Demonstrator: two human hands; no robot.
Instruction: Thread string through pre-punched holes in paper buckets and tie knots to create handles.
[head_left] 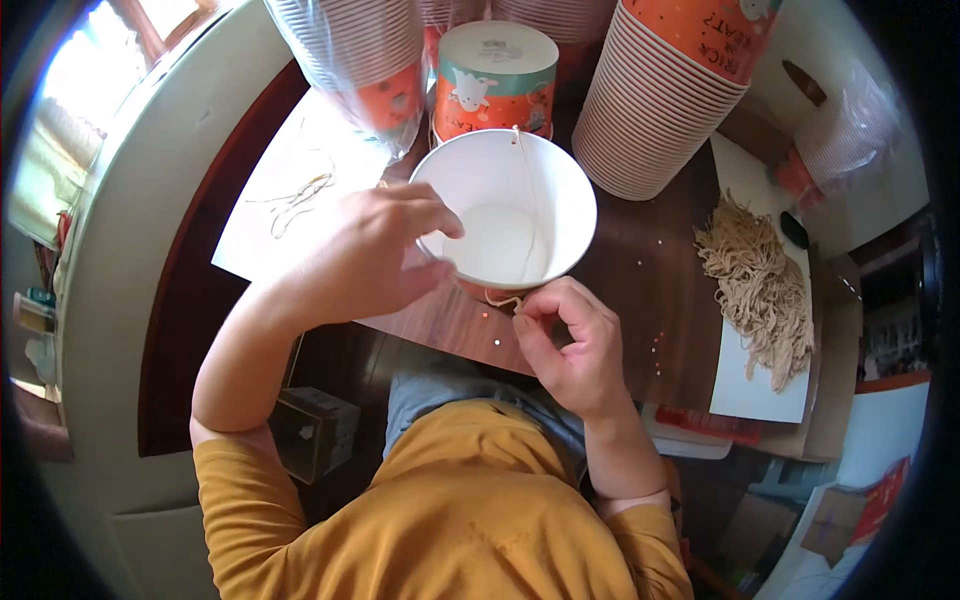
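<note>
A paper bucket (pixel 573 205), white inside with an orange outside, stands mouth up near the table's front edge. A thin beige string (pixel 531 185) passes through a hole in its far rim and runs down across the inside. At the near side a string end (pixel 500 299) comes out below the rim. My right hand (pixel 578 340) pinches that end between thumb and forefinger. My left hand (pixel 385 245) is at the bucket's left rim, thumb and fingers apart, with nothing visible between them.
Behind stands an upturned orange and green bucket (pixel 497 85). Tall bucket stacks rise at the back left (pixel 355 70) and back right (pixel 650 110). A heap of beige strings (pixel 757 285) lies on white board at the right; several loose strings (pixel 300 205) lie at the left. Small paper dots dot the brown table (pixel 640 310).
</note>
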